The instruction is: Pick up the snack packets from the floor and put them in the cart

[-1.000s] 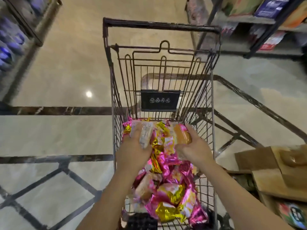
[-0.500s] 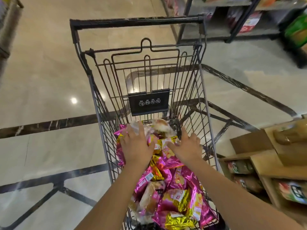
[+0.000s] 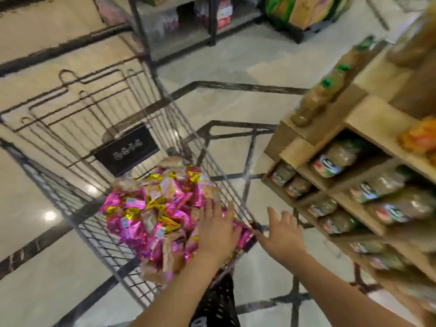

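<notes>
A dark wire shopping cart (image 3: 70, 194) fills the left half of the blurred head view. A heap of pink and gold snack packets (image 3: 155, 211) lies in its basket. My left hand (image 3: 218, 234) hovers over the near right part of the heap, fingers straight, holding nothing. To its right, outside the cart's right wall, my right hand (image 3: 284, 234) is spread open and empty, its thumb close to the cart's corner. No packets show on the visible floor.
A wooden display shelf (image 3: 368, 128) stocked with jars and bags stands close on the right. Metal racks (image 3: 179, 27) with goods line the far side. Polished marble floor (image 3: 42, 279) with dark inlay lines lies to the left and beyond the cart.
Both hands have let go of the packets they held over the heap and pulled back to the right. The view has swung right and tilted, bringing the wooden shelf in.
</notes>
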Demonstrator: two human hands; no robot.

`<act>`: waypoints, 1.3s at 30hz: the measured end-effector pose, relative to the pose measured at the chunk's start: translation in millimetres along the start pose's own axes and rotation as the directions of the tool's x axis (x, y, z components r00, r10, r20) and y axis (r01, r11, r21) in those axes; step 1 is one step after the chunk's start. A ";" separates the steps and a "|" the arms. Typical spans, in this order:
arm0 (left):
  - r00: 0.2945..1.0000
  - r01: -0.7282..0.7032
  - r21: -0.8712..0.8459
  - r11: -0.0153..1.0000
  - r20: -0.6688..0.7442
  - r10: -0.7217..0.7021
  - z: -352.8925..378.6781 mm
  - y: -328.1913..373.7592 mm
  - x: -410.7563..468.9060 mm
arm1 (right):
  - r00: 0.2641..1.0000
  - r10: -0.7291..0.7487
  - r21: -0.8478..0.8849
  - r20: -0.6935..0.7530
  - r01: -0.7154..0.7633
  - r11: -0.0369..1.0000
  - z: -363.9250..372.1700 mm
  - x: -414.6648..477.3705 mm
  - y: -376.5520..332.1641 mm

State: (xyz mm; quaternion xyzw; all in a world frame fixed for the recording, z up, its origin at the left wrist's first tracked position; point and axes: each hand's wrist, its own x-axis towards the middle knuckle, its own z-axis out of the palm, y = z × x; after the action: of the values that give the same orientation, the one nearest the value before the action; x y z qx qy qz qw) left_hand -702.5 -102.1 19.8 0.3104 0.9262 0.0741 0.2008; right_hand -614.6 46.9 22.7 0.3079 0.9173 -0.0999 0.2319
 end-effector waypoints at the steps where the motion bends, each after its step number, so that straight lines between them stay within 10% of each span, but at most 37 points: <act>1: 0.998 -0.056 0.027 0.998 -0.006 0.056 7.0 17.7 -5.1 | 1.000 0.031 0.031 0.004 -0.031 0.999 6.5 -11.8 18.8; 12: 0.867 -0.456 0.185 0.870 0.312 0.388 118.7 222.6 -105.9 | 0.865 0.487 0.248 0.120 -0.501 0.829 101.4 -199.0 241.0; 20: 0.646 -0.742 0.231 0.630 0.496 0.580 197.0 343.3 -213.6 | 0.658 0.732 0.355 0.176 -0.736 0.576 186.5 -343.2 326.9; 39: 0.247 -0.966 0.217 0.138 0.633 0.734 288.1 579.2 -215.3 | 0.194 0.895 0.500 0.401 -0.865 -0.036 233.8 -396.0 501.9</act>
State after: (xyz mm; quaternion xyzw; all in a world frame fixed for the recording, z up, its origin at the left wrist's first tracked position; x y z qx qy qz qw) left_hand -109.9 232.6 -20.1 0.8410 0.4785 -0.1687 0.1877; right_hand 55.6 162.1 -8.8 0.8766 0.4122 -0.2277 0.0993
